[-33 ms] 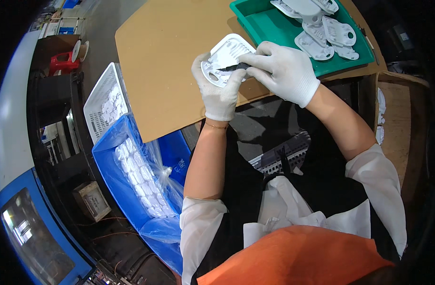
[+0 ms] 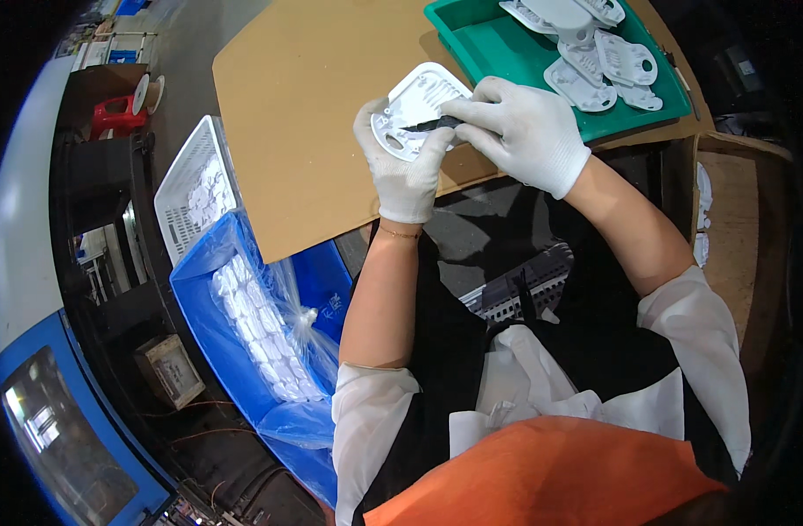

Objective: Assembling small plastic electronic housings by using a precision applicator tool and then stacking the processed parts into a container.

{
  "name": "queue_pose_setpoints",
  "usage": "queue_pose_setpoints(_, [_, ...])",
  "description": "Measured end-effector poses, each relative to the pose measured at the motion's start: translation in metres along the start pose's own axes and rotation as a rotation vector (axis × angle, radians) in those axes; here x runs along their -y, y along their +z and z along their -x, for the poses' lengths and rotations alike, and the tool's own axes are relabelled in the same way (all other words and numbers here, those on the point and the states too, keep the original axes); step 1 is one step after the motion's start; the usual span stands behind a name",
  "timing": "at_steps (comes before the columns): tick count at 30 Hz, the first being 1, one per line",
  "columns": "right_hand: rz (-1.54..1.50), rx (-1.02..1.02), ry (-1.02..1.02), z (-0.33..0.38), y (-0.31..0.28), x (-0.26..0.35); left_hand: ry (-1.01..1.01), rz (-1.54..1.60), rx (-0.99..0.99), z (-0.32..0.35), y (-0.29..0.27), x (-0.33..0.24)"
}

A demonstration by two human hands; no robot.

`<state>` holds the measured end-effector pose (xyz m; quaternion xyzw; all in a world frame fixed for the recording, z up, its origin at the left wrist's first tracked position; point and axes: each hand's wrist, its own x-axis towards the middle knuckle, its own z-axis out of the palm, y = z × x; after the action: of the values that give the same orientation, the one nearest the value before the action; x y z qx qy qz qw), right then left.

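**White plastic part held and worked with a dark tool over a brown board**

A flat white plastic part (image 2: 414,110) is held in the gloved left hand (image 2: 403,167) above the brown board (image 2: 305,114) that covers the desk. The part is roughly rectangular with rounded corners, and its long axis is seen running from lower left to upper right, the broad face turned up toward the camera. The upper right end points toward the green tray (image 2: 498,61). The left fingers are closed around the lower left edge of the part, the thumb lying on its near side.

A slim dark tool (image 2: 432,125) is gripped in the gloved right hand (image 2: 524,131), whose fingers are curled shut around it. The tool is laid almost level, its tip pointing left and resting on the face of the part near the middle. The two hands are touching or nearly touching beside the part.

Several similar white parts (image 2: 598,57) are piled in the green tray, at the far right of the board. To the person's left, a white slotted basket (image 2: 187,188) is seen, and just beside it a blue bin (image 2: 204,324) lined with clear plastic and filled with small white pieces (image 2: 261,329). An orange garment (image 2: 550,478) lies at the lower edge of the view.
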<state>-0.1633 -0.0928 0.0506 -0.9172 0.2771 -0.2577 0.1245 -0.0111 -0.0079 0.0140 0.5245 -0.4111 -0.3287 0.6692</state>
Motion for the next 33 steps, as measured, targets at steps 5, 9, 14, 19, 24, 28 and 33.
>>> queue_pose_setpoints(5, [0.014,0.002,0.0,0.0,0.001,-0.001,-0.031,0.047,-0.019,0.0,0.001,0.0])
queue_pose_setpoints(9, [0.016,-0.009,0.005,0.0,0.003,0.0,-0.017,0.039,-0.031,0.0,0.0,0.002])
queue_pose_setpoints(14, [0.136,-0.023,0.004,-0.001,0.003,0.003,0.038,-0.018,-0.074,0.0,0.003,-0.001])
queue_pose_setpoints(19, [0.01,-0.06,0.016,-0.004,0.004,-0.002,0.008,0.042,-0.063,-0.001,0.0,0.002])
queue_pose_setpoints(24, [-0.092,-0.045,-0.02,-0.004,0.006,-0.01,0.037,0.043,-0.022,-0.002,-0.002,0.001])
queue_pose_setpoints(28, [-0.162,-0.071,0.021,-0.004,0.008,-0.009,0.025,0.024,-0.035,-0.003,-0.002,0.002])
queue_pose_setpoints(33, [-0.266,-0.161,0.311,-0.01,0.021,-0.007,-0.031,0.054,0.03,-0.003,-0.007,-0.004])
